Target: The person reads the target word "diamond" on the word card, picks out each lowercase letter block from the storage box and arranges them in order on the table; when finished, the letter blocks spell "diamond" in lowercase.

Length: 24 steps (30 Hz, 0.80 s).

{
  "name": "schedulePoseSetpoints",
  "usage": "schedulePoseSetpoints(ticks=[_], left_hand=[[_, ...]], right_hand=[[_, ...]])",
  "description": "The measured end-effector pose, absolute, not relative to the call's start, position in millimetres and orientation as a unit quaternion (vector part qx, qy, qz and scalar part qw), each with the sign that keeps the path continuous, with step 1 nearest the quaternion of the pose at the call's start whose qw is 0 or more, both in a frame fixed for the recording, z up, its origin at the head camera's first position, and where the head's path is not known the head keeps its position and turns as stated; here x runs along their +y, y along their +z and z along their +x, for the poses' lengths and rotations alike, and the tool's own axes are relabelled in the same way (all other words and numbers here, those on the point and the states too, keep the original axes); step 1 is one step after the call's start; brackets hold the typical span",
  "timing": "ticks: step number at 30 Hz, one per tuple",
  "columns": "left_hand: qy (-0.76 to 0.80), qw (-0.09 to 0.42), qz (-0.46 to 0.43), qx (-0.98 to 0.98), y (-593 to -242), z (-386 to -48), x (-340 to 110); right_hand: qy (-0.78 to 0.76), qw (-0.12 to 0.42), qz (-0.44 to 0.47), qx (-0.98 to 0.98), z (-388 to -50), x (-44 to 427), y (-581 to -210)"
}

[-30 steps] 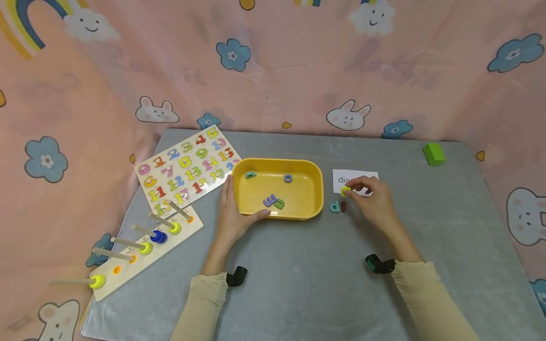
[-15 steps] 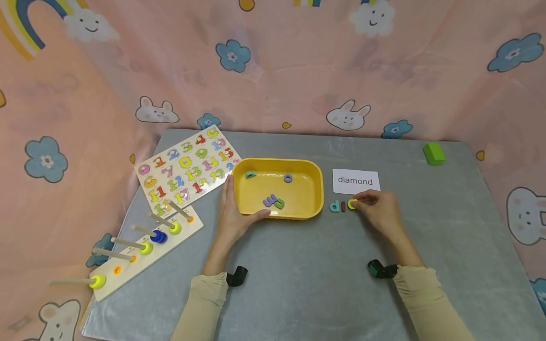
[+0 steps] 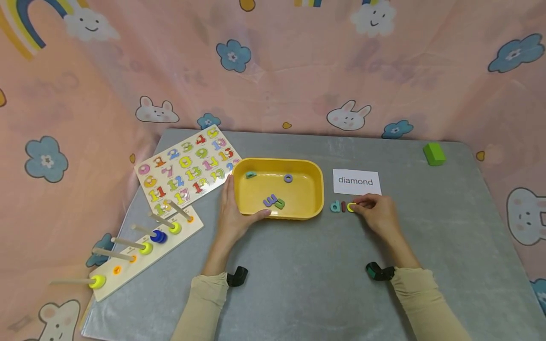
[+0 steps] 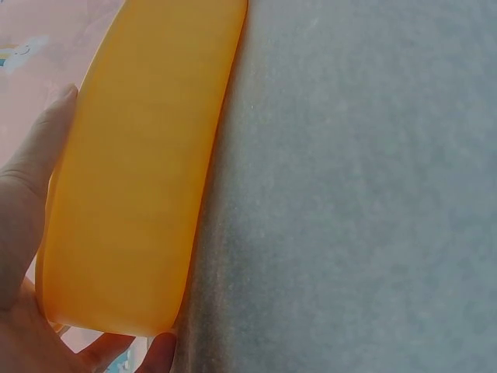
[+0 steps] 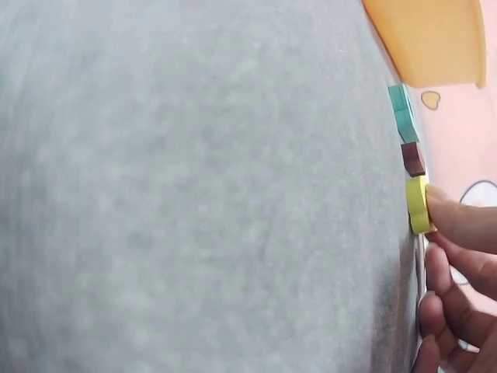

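Note:
My left hand (image 3: 233, 218) grips the left front corner of the yellow tray (image 3: 279, 216), its thumb on the front rim; the left wrist view shows the tray's outer wall (image 4: 140, 171) between thumb and fingers. Inside lie a purple ring-shaped letter (image 3: 288, 178), a purple m (image 3: 269, 200) and two green letters (image 3: 279, 203). My right hand (image 3: 377, 213) pinches a yellow letter (image 3: 351, 207) at the table surface, below the white card (image 3: 356, 181) reading "diamond". Left of it stand a dark red letter (image 3: 343, 206) and a teal d (image 3: 335, 206), in a row.
A number puzzle board (image 3: 187, 166) lies behind left of the tray, touching or nearly touching it. In front of that is a wooden peg board (image 3: 149, 255) with rings and tilted-looking pegs. A green block (image 3: 434, 154) sits at the back right.
My right hand has moved the yellow letter from over the card down to the row, beside the dark red letter, uncovering the card's word. The left hand and tray have not moved.

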State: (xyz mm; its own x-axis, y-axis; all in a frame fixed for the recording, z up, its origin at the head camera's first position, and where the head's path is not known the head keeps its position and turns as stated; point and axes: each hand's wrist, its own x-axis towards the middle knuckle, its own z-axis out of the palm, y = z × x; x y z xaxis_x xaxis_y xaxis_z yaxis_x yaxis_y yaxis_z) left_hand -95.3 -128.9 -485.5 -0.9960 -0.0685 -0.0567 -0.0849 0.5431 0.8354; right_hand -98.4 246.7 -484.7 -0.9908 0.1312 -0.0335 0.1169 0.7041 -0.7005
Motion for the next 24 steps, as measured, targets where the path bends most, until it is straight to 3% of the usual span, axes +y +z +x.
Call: schedulePoseSetpoints(ticks=[11, 17, 24], left_hand=[[0.475, 0.010, -0.043, 0.879, -485.1, -95.2, -129.2], [0.476, 0.009, -0.042, 0.878, -485.2, -95.2, -129.4], [0.472, 0.008, -0.039, 0.881, -485.4, -95.9, -130.1]], right_hand=[[0.355, 0.042, -0.072, -0.931, -99.9, 221.0, -464.9], [0.399, 0.086, -0.001, -0.913, -105.1, 187.1, -453.5], [0.357, 0.012, 0.047, -0.933, -110.1, 141.3, -440.9]])
